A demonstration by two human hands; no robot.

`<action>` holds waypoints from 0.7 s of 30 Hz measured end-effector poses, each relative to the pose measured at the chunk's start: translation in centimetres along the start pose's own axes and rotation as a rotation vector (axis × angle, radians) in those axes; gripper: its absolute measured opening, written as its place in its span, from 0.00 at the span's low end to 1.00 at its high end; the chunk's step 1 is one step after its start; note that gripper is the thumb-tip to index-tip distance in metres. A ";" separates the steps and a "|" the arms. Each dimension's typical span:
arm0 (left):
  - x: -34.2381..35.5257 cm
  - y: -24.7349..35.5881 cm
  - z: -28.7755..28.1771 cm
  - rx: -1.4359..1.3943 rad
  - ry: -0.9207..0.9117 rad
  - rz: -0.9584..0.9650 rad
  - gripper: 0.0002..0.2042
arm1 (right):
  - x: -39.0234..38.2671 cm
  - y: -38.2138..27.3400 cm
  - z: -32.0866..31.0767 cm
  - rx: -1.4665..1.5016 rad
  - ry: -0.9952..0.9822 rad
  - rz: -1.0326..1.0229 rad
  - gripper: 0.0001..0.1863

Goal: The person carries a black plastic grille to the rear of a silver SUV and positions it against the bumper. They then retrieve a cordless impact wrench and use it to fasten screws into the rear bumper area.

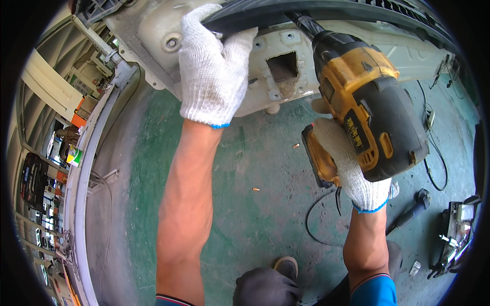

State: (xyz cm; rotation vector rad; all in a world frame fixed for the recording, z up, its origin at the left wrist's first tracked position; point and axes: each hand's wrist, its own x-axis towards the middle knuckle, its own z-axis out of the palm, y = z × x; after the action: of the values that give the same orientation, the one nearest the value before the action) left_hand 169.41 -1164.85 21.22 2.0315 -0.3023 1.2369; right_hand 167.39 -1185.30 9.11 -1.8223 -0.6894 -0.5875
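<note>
My left hand (212, 66), in a white knit glove, grips the edge of a black trim strip (265, 13) on a white car bumper panel (265, 81) near the top. My right hand (347, 163), gloved the same way, holds a yellow and black cordless driver (365, 107) by its handle. The tool's dark nose points up and left and meets the black strip just right of my left hand. A square hole (282, 66) in the white panel sits between the two hands.
Below lies a worn green concrete floor (255, 168) with small bits of debris. Black cables (434, 153), another power tool (413, 209) and a headlamp part (457, 229) lie at the right. A long white trim piece (81, 168) curves down the left. My shoe (286, 265) shows at the bottom.
</note>
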 end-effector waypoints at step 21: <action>0.8 -1.8 0.0 0.041 0.038 0.242 0.21 | 1.3 -0.9 -1.4 0.290 0.074 0.052 0.25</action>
State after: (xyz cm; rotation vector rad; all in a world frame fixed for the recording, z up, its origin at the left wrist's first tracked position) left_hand 170.82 -1163.44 21.05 2.0488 -0.5211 1.4361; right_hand 167.59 -1186.13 11.07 -1.5373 -0.6402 -0.4909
